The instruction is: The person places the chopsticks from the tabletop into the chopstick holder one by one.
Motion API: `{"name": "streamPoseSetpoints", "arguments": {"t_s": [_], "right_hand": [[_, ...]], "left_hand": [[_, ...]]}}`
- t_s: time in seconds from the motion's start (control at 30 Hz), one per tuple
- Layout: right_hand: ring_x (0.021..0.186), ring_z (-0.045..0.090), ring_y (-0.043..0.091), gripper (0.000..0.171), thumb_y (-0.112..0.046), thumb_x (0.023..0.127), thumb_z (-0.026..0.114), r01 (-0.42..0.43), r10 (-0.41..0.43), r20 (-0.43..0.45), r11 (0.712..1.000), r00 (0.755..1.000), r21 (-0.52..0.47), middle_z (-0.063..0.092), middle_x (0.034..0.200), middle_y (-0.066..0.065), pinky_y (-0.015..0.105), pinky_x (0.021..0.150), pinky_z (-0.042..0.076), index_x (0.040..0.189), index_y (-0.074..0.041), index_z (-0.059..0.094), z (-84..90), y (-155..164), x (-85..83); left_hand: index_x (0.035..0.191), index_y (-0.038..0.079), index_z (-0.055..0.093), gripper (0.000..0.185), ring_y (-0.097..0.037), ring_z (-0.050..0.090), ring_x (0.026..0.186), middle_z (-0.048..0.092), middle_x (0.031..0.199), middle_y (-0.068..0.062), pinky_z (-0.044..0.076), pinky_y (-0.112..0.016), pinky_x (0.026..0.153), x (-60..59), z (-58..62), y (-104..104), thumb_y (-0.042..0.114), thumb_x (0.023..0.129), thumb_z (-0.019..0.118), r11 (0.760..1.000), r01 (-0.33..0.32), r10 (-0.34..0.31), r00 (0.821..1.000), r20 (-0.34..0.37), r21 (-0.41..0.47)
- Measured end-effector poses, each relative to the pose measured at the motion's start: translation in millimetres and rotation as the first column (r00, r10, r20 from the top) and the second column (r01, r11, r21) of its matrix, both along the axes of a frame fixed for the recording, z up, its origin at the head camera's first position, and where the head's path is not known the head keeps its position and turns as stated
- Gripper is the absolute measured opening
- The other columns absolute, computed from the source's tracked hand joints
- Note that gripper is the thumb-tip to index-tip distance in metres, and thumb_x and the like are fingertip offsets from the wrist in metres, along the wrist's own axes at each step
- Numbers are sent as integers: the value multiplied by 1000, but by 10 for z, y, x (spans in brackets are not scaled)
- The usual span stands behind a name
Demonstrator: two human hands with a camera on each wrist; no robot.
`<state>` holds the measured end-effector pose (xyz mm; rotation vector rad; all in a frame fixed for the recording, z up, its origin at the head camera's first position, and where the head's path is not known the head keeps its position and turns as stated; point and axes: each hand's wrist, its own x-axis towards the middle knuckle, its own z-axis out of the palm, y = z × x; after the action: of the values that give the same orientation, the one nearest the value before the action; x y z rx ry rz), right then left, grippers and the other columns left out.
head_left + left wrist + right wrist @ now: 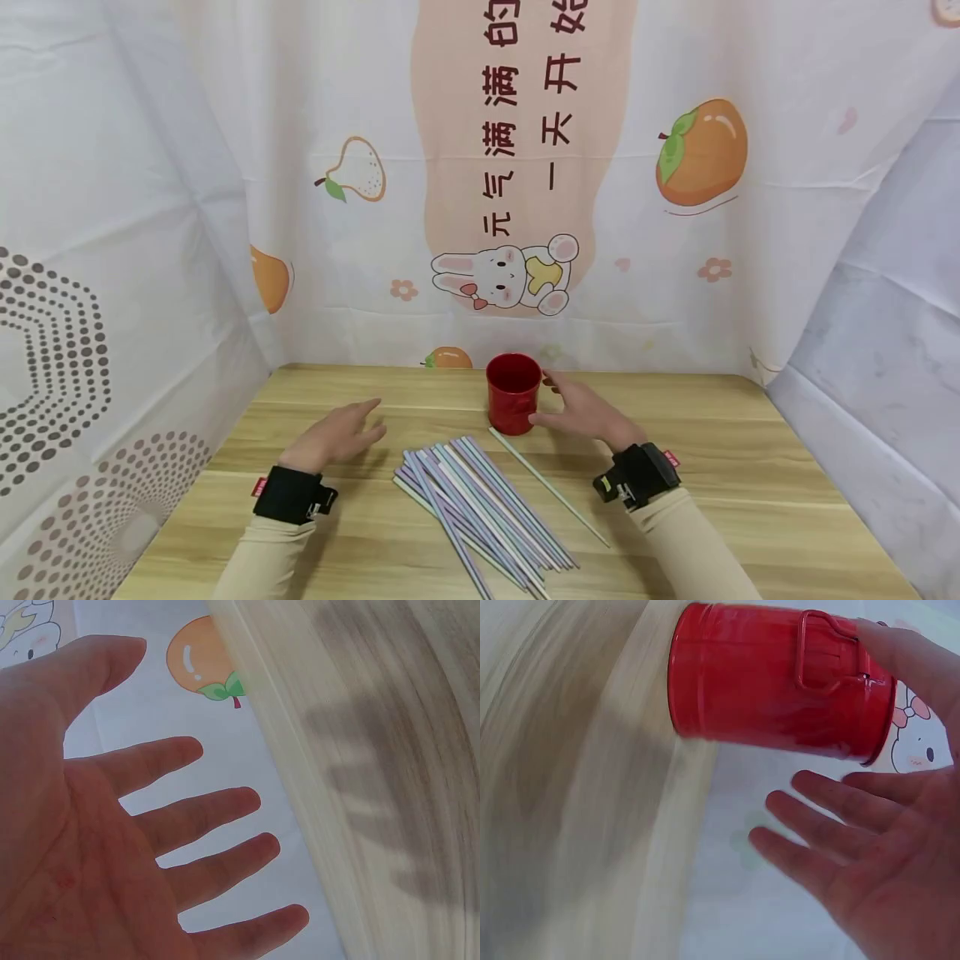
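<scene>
Both hands lay open, holding nothing: the right hand (588, 412) beside a red cup (513, 393), the left hand (337, 435) over bare table (750, 467) near straws (480, 508), fabric walls close around.

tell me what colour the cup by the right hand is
The cup is plain red, handle included; the right wrist view shows it best.
</scene>
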<state>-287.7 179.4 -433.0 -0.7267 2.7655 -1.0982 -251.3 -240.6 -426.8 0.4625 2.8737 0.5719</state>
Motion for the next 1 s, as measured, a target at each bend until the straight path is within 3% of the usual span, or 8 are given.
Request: {"name": "streamPoseSetpoints", "arguments": {"t_s": [0.23,0.47,0.57,0.67,0.77,0.83,0.93,1.0], "right_hand": [[140,52,39,90,-32,87,83,42,-12,136,974,991,-223,48,158,11,58,113,48,160,-18,32,-134,-56,-132],[139,51,41,90,-26,84,86,23,43,191,942,981,-334,50,155,12,55,111,50,158,-18,35,-245,-49,-269],[139,51,40,91,-24,83,87,0,68,182,937,981,-349,51,154,12,56,111,50,158,-18,35,-272,-62,-319],[140,49,40,90,-22,83,88,-7,74,173,934,982,-357,51,153,11,56,111,49,157,-18,36,-283,-95,-354],[141,48,39,90,-24,82,88,7,56,172,937,984,-348,51,153,9,55,111,50,156,-18,37,-293,-138,-387],[141,47,39,90,-24,82,88,15,49,175,938,983,-347,51,153,9,55,111,50,156,-17,37,-303,-153,-401],[142,47,37,89,-23,81,89,31,36,184,937,982,-348,52,152,8,55,112,49,154,-18,39,-321,-159,-417],[142,48,37,88,-22,81,89,35,31,181,937,983,-348,52,152,9,55,113,48,154,-17,39,-327,-153,-421]], "left_hand": [[155,-4,38,67,-50,45,142,48,153,-32,39,-64,116,49,-32,-20,40,107,53,996,-25,26,1000,-11,82],[157,-2,37,66,-49,40,147,44,158,-28,37,-63,119,107,-69,27,40,108,52,982,-25,33,999,-39,185],[154,-2,42,61,-49,50,139,49,154,-27,44,-61,113,98,-42,102,34,107,55,976,-16,31,997,-65,216],[149,-2,49,53,-44,63,123,59,143,-29,54,-56,102,73,11,240,23,104,61,964,-55,76,994,-73,260],[140,-5,57,46,-35,71,105,68,124,-28,61,-45,86,48,48,446,14,99,66,935,-131,160,985,-60,330],[136,-7,60,43,-31,72,96,70,115,-25,62,-39,78,34,48,614,10,97,68,899,-180,207,978,-26,398],[131,-11,62,41,-23,73,82,71,106,-22,63,-34,69,-9,10,890,8,95,69,840,-226,231,972,52,493],[130,-12,62,41,-20,73,74,72,100,-20,62,-33,67,-42,-25,1072,8,95,69,821,-241,224,970,95,518]]}}
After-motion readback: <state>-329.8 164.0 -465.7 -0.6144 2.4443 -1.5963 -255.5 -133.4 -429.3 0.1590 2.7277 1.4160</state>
